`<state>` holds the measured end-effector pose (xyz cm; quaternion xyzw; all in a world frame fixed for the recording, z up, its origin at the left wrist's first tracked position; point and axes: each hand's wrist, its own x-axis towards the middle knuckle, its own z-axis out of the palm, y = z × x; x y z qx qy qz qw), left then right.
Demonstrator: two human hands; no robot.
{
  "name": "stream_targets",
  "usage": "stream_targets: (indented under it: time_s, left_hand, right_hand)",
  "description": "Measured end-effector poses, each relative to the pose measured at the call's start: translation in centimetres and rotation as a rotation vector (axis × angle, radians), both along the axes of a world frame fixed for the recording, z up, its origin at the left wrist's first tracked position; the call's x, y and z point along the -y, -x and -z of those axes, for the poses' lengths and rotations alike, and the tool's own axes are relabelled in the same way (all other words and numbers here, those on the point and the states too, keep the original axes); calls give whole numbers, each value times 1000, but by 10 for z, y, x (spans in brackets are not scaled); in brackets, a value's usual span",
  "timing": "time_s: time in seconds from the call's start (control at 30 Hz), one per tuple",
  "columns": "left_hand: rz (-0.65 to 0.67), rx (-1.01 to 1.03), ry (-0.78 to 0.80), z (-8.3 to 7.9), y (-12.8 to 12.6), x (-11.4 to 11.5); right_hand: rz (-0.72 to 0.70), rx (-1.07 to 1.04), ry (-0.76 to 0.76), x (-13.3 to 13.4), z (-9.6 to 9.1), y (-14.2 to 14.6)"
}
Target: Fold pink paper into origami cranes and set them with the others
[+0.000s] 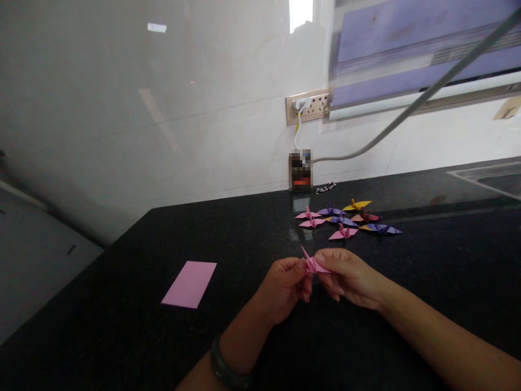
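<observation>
Between my two hands, just above the dark countertop, is a pink origami crane with one thin point sticking up to the left. My left hand pinches its left side between thumb and fingers. On the other side, my right hand grips the paper with the thumb on top; part of the crane is hidden by the fingers. A flat sheet of pink paper lies to the left of my left hand. Beyond my hands rest several folded cranes, among them a pink crane, a yellow crane and a purple crane.
The black countertop meets a pale tiled wall at the back. A blurred-out box stands against the wall beside a beaded string. Above are a socket panel with a plug and a grey cable.
</observation>
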<state>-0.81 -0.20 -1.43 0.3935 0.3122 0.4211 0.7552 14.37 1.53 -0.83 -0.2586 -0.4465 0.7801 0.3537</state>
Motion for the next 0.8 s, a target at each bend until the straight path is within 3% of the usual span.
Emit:
stream_targets:
  time_s: [0.3,0.8]
  left_hand:
    - [-3,309,60,4,-5,3]
    - [-57,356,71,5,-9,6]
  right_hand:
    - [-50,-230,143,9,3,7]
    - [-30,-274,141,10,5,10]
